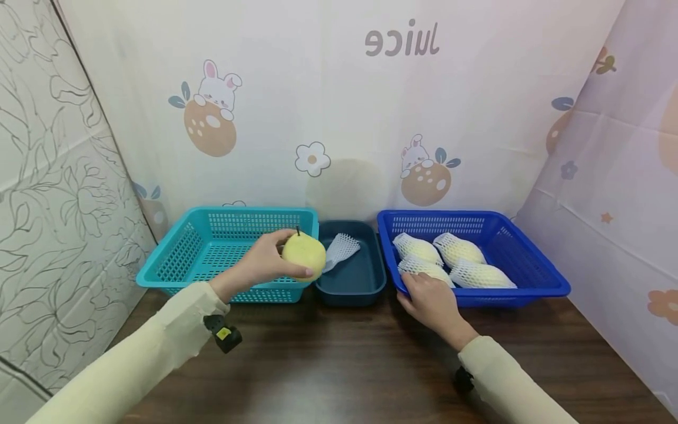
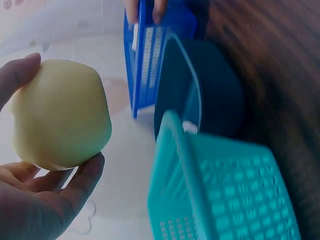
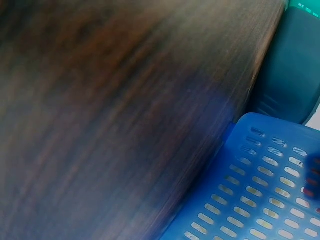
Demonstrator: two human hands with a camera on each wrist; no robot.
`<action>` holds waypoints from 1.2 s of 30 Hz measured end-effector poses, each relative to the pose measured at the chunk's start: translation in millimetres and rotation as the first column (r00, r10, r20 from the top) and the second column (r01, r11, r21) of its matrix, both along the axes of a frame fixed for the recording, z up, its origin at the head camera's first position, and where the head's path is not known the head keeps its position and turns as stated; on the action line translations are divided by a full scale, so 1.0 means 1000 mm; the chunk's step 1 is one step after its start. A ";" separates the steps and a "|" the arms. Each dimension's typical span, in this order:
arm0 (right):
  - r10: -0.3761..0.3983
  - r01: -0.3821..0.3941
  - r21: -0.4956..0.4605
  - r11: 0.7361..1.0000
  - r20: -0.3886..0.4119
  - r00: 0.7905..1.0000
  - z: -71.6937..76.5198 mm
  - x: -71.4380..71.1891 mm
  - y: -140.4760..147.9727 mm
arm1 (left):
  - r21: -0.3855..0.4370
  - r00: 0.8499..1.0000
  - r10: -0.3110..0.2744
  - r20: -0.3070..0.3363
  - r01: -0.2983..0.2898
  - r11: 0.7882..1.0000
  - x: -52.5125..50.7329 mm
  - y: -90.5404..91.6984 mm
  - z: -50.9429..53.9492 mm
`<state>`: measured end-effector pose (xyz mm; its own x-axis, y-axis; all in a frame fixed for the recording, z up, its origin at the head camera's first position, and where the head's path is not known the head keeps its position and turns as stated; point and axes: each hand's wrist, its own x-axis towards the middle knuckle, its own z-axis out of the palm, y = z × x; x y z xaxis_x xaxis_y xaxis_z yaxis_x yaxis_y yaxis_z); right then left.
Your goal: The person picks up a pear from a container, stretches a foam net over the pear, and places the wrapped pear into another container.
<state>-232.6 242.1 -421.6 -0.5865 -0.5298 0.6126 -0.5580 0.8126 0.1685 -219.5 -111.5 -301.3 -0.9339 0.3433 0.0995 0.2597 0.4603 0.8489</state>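
My left hand [image 1: 265, 259] grips a round yellow pear [image 1: 303, 257] with a dark stem, raised at the front right corner of the turquoise basket [image 1: 222, 294]. Thumb and fingertips lie on opposite sides of the bare pear [image 2: 62, 115] in the left wrist view. My right hand [image 1: 431, 303] holds the front left rim of the blue basket [image 1: 508, 292], fingers over it and thumb outside. Just beyond those fingers lies a pear in a white foam net [image 1: 424, 270], one of several in that basket. The right wrist view mostly misses the right hand.
Between the two baskets stands a dark teal bin [image 1: 352, 285] with a crumpled white foam net [image 1: 341, 250] inside. All three containers sit on a dark wooden table [image 1: 318, 365], against a printed curtain [image 1: 349, 106]. Side curtains close in left and right.
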 end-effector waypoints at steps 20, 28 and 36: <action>-0.010 0.010 0.000 1.000 0.006 1.000 0.001 0.002 -0.001 | 0.034 0.982 -0.189 0.013 0.189 0.981 0.017 0.054 -0.055; -0.016 0.016 0.003 1.000 0.007 1.000 0.001 0.002 -0.001 | 0.003 0.977 -0.205 0.051 0.205 0.979 0.017 0.060 -0.088; 0.008 -0.008 0.000 1.000 -0.034 0.999 0.000 0.000 -0.001 | -0.001 0.977 -0.206 0.053 0.206 0.978 0.020 0.061 -0.116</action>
<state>-232.4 241.5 -421.9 -0.5612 -0.5341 0.6323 -0.5580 0.8084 0.1876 -199.9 -50.8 -417.0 -0.8469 0.5295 0.0490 0.3045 0.4075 0.8609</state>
